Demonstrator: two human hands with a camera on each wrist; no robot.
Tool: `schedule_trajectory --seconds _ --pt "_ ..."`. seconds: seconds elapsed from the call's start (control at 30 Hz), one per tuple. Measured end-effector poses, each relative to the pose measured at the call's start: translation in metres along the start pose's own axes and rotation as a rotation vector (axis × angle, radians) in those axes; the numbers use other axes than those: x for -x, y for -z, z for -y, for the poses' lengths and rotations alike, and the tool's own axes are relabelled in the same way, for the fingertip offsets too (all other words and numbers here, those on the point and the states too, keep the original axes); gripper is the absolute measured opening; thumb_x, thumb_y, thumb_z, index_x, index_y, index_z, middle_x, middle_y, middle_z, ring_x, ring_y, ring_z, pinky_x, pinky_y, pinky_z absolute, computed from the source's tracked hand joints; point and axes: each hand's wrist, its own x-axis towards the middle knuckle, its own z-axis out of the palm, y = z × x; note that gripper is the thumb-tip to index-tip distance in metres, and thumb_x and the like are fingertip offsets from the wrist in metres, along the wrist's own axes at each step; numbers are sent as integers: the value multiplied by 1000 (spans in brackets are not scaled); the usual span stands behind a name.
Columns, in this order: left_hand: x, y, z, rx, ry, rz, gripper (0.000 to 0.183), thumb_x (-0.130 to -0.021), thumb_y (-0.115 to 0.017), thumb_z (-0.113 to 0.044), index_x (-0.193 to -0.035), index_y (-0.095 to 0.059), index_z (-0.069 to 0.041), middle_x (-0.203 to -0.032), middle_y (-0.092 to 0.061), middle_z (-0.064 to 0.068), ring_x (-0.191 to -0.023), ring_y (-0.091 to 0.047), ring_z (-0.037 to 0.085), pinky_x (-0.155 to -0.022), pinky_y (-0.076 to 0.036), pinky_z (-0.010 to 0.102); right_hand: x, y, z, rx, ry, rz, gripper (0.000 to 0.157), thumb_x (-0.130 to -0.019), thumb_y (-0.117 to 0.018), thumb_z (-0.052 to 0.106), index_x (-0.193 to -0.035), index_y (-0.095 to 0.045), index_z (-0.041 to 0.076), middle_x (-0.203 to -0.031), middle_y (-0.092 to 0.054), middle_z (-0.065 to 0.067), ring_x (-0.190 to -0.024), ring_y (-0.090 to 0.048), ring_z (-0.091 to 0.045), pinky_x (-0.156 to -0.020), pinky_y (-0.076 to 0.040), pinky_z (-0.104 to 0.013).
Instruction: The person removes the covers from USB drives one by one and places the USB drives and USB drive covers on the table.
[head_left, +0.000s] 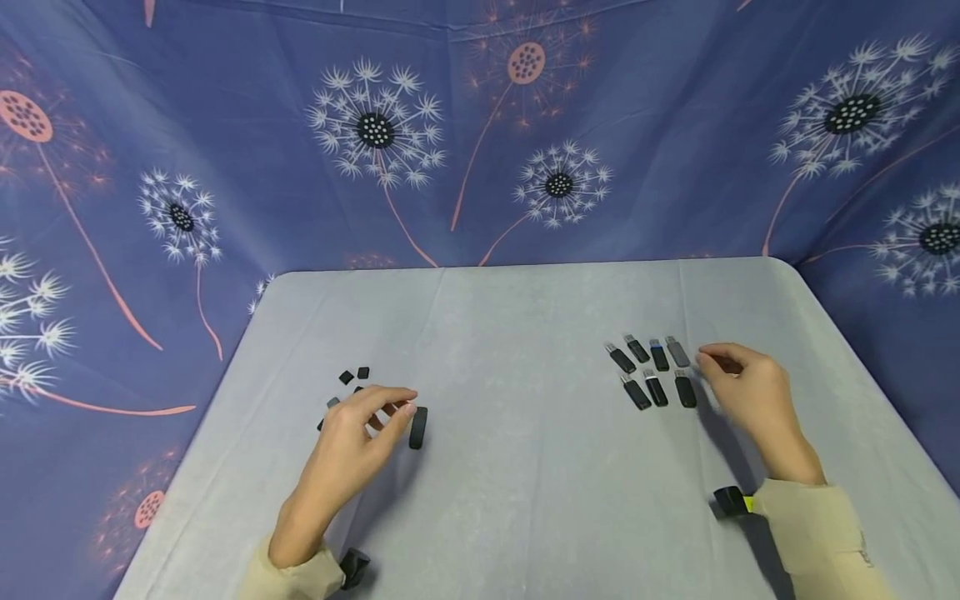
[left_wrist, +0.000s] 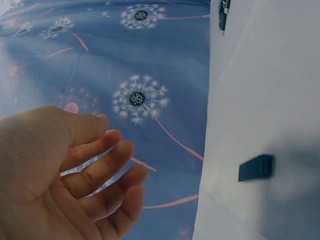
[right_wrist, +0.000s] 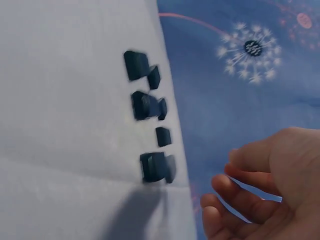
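Observation:
On the right of the table lie several USB flash drives [head_left: 654, 387] in two rows, mostly black with metal plugs exposed; one is grey [head_left: 678, 352]. My right hand [head_left: 750, 392] hovers just right of them, fingers loosely bent, holding nothing; the right wrist view shows it beside the dark drives [right_wrist: 153, 167]. My left hand [head_left: 356, 442] is over the left part of the table, its fingers relaxed and nothing between them. Just past its fingertips lies a black oblong piece [head_left: 417, 427]. Small black pieces like caps [head_left: 346, 377] lie behind this hand, which partly hides them.
A pale grey cloth covers the table [head_left: 525, 483]. Blue fabric with a dandelion print [head_left: 465, 200] hangs behind it and along both sides. Black wrist devices [head_left: 729, 502] show at the sleeve cuffs.

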Motion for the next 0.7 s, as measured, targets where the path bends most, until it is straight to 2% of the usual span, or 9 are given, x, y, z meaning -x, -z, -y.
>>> schedule_trajectory --seconds 0.07,0.17,0.27,0.4,0.53,0.6,0.7 --pt "2 1 3 -6 -5 -9 15 -95 -75 -13 -110 -78 -14 -103 -76 -4 -87 -67 6 -68 -59 29 6 3 5 -15 15 -36 26 -101 -66 19 -116 -75 0 -104 -75 -23 -89 -61 -3 -69 -40 -10" --pt "5 1 9 -18 -5 -23 16 -94 -75 -10 -110 -78 -13 -103 -76 -1 -88 -68 9 -68 -60 31 15 6 16 -46 58 -78 24 -98 -69 16 -116 -76 1 -104 -76 -22 -86 -48 22 -71 -38 -1" --pt "8 0 15 -57 -2 -29 18 -94 -76 -8 -111 -77 -10 -105 -76 2 -89 -70 15 -70 -60 35 23 6 30 -70 103 -89 23 -97 -71 13 -116 -76 3 -105 -76 -22 -87 -43 31 -72 -39 3" --pt "14 -1 22 -141 -2 -17 20 -92 -78 -11 -112 -76 -10 -109 -75 3 -94 -70 21 -74 -59 40 33 4 48 -108 134 -66 23 -96 -72 14 -117 -75 5 -110 -77 -18 -91 -46 30 -74 -43 2" --pt "20 -2 27 -183 -4 -12 24 -91 -80 -17 -113 -76 -10 -112 -74 5 -103 -71 25 -85 -59 46 42 3 65 -138 164 -41 25 -96 -73 15 -120 -74 7 -117 -75 -16 -93 -52 25 -76 -44 1" --pt "22 -2 30 -191 -6 -15 26 -91 -81 -20 -114 -76 -9 -114 -74 5 -108 -71 27 -91 -58 48 46 3 73 -142 181 -21 26 -96 -74 16 -121 -74 8 -120 -74 -16 -94 -63 12 -75 -44 0" --pt "23 -2 33 -202 -24 -19 28 -90 -81 -22 -115 -76 -9 -115 -74 5 -111 -70 29 -94 -57 49 52 3 86 -138 197 31 29 -97 -74 18 -125 -73 10 -125 -72 -16 -94 -75 -18 -73 -47 -4"
